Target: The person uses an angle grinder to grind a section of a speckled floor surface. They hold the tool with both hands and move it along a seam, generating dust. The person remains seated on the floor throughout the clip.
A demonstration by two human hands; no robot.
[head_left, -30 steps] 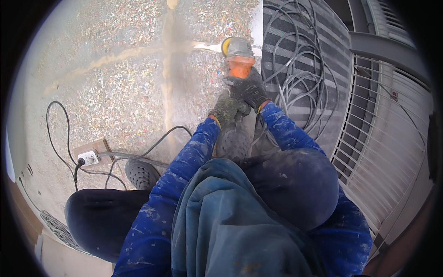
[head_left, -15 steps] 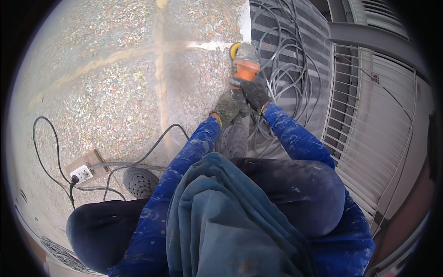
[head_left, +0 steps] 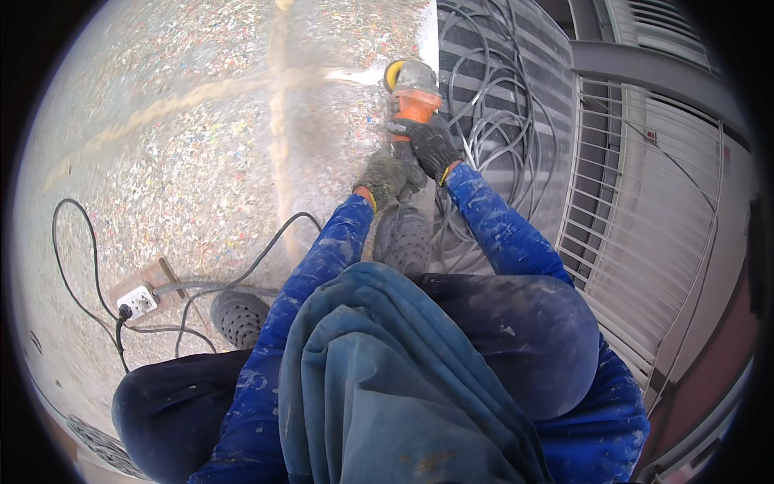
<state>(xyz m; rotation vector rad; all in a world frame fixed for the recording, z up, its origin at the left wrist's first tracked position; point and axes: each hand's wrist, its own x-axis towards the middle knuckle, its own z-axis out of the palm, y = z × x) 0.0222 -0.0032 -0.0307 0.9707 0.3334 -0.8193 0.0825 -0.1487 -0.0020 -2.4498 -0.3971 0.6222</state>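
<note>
Both gloved hands grip an orange angle grinder (head_left: 418, 103) with a grey, dusty head and a yellow disc (head_left: 393, 76). My right hand (head_left: 432, 142) is wrapped round the body just behind the orange part. Lower down, my left hand (head_left: 390, 177) closes round the rear of the handle. The disc is at the speckled panel surface (head_left: 193, 161), near a pale filled seam (head_left: 355, 75) by the panel's right edge. Whether the disc touches the surface I cannot tell.
A multi-socket outlet (head_left: 138, 302) with a black plug lies at the left, its cord (head_left: 294, 222) running toward my left arm. Coiled grey cables (head_left: 500, 121) lie on the dark striped floor at the right. Beyond stands a white wire rack (head_left: 637, 210). My clogs (head_left: 403, 242) rest on the panel.
The grinder and both hands have shifted slightly left and up in the picture, bringing the yellow disc further onto the speckled panel. Both hands keep their grip.
</note>
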